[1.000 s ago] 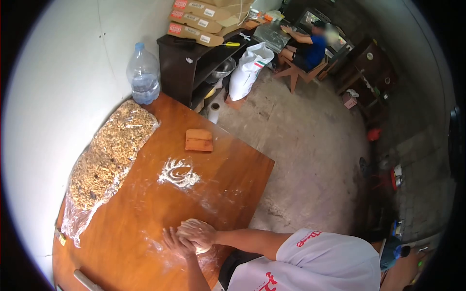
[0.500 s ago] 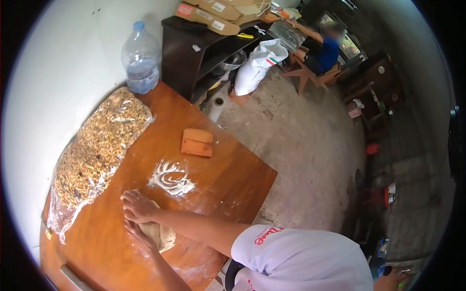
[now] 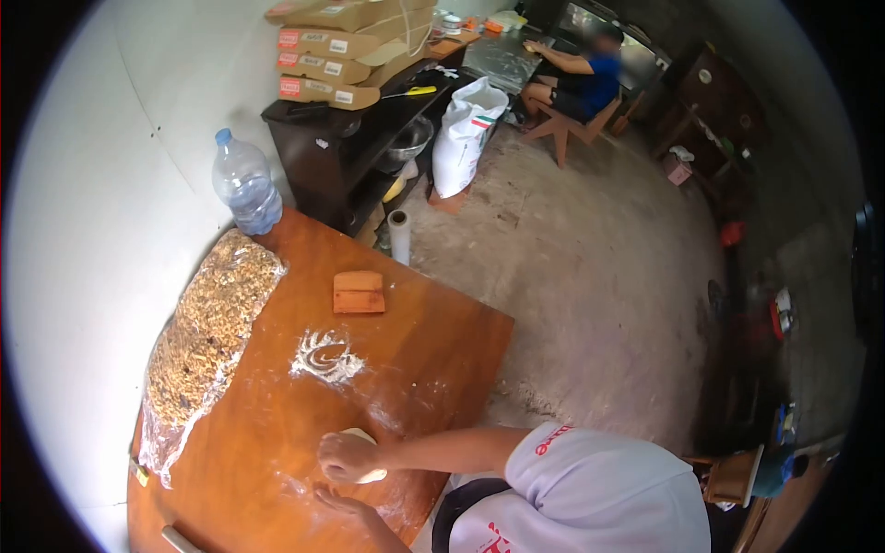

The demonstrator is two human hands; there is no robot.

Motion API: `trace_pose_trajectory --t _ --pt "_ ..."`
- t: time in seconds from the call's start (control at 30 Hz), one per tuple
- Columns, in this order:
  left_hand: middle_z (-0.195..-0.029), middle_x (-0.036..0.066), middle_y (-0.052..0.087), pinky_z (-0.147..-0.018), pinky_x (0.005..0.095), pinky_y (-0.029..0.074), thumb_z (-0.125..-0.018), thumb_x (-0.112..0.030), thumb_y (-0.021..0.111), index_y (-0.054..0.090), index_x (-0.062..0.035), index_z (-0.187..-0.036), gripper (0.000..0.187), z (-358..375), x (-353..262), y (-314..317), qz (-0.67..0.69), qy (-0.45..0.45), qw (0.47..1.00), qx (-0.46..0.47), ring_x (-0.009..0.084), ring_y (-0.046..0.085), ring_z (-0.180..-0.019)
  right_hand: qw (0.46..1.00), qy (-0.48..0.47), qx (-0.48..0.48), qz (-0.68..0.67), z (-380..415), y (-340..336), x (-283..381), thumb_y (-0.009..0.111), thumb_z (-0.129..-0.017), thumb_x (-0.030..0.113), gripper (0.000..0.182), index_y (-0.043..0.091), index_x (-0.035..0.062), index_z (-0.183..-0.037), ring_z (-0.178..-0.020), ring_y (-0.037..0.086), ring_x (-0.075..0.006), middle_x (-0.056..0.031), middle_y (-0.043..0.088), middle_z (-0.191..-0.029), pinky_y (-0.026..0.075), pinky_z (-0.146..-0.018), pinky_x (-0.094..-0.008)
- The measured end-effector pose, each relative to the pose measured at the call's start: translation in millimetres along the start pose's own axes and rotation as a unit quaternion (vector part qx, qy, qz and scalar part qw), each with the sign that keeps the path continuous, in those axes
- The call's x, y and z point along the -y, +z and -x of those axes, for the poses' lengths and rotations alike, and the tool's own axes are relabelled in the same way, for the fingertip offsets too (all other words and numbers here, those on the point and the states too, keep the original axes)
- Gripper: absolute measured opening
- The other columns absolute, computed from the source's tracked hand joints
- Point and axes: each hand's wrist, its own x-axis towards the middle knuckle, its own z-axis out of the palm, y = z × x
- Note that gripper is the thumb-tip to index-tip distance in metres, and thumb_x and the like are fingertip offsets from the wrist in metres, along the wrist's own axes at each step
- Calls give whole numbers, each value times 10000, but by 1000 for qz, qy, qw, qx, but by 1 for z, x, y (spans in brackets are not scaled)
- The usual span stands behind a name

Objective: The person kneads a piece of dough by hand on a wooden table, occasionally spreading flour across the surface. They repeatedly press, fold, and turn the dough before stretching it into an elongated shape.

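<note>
Dough: a small pale lump [image 3: 367, 458] on my wooden bench [image 3: 442, 341], near the edge closest to me, mostly covered by my right hand.
Right hand: my right hand [image 3: 346, 457] is curled into a loose fist pressed down on the dough, fingers closed over its top.
Left hand: my left hand [image 3: 343, 505] lies just beside the dough on the near side, fingers stretched flat on the bench, holding nothing; I cannot tell if it touches the dough.
Flour: a white smear of flour [image 3: 324, 358] sits past the dough, toward the middle of the bench, with finger tracks through it.
Scraper: an orange wooden block [image 3: 359, 292] lies flat beyond the flour.
Bag: a long clear bag of brown grain mix [image 3: 207, 346] lies along the bench edge by the white wall.
Bottle: a clear water bottle [image 3: 244, 187] stands at the far corner.
Beyond: a dark shelf [image 3: 323, 166] carries stacked cardboard boxes [image 3: 336, 55]; a white sack [image 3: 466, 134] leans beside it; another person in blue [image 3: 581, 78] sits far off.
</note>
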Motion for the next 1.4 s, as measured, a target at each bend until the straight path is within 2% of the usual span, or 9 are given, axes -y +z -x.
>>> trace_pose_trajectory --t 0.07,0.2,0.3,0.4,0.63,0.73,1.13,1.27,1.4 --pt "-1336 171 600 -1108 452 381 -1032 -465 406 526 -12 -1424 611 7 -40 8 -19 27 999 17 283 538 -1273 880 -195 -423 91 32 39 10 679 -893 248 175 685 78 -858 -971 667 -331 -131 702 -964 493 -879 -493" --pt "-1391 216 550 -1087 454 403 -1046 -322 448 547 21 -1383 491 -16 34 4 -28 -37 947 318 351 532 -1263 884 -203 -411 94 84 67 19 627 -930 255 176 685 89 -947 -997 662 -324 -129 697 -913 484 -898 -514" --pt "-1412 248 538 -1108 464 388 -1063 -283 433 552 25 -1378 457 40 5 16 -120 196 929 289 394 513 -1303 976 192 -98 -44 88 43 17 618 -936 239 263 669 93 -1149 -1355 467 -301 -129 591 -1339 363 -1101 -531" --pt "-1424 271 527 -1127 479 372 -1074 -302 426 545 27 -1384 468 64 1 18 -168 325 905 216 424 491 -1332 893 60 -444 48 64 81 4 627 -924 254 299 676 109 -1181 -1346 475 -333 -133 593 -1332 370 -1097 -515" --pt "-1480 75 542 -1184 519 264 -936 -307 577 556 -95 -1399 510 37 -4 28 -427 400 800 131 283 466 -1398 893 -2 -394 215 37 83 -36 553 -922 284 377 636 112 -1247 -1345 461 -364 -154 555 -1374 310 -1132 -559" --pt "-1558 76 446 -1229 516 169 -881 -216 636 532 -131 -1429 565 -1 -12 50 -420 318 845 92 281 330 -1485 939 214 -174 205 -15 2 9 598 -845 256 248 668 131 -1048 -1240 513 -332 -139 620 -1188 337 -1071 -545" --pt "-1560 203 398 -1233 527 160 -1065 -268 393 587 -41 -1387 439 -173 -66 90 -382 224 894 -71 394 269 -1493 891 15 -400 212 -210 -12 -55 598 -903 211 317 651 66 -1181 -1283 518 -344 -156 577 -1343 403 -1047 -493" --pt "-1528 214 449 -1236 498 196 -1085 -305 361 567 6 -1389 481 -159 -60 86 -257 246 934 18 400 319 -1476 903 -80 -400 132 -236 -23 -71 573 -922 264 286 689 56 -1080 -1178 604 -275 -98 683 -1178 462 -973 -434" --pt "-1542 218 441 -1217 472 248 -1091 -415 330 518 21 -1432 585 -79 -67 78 -142 189 966 105 387 342 -1475 828 -4 -209 -520 -201 -67 -101 445 -1044 338 457 653 -18 -1241 -1173 659 -243 -168 724 -1165 474 -1056 -405"
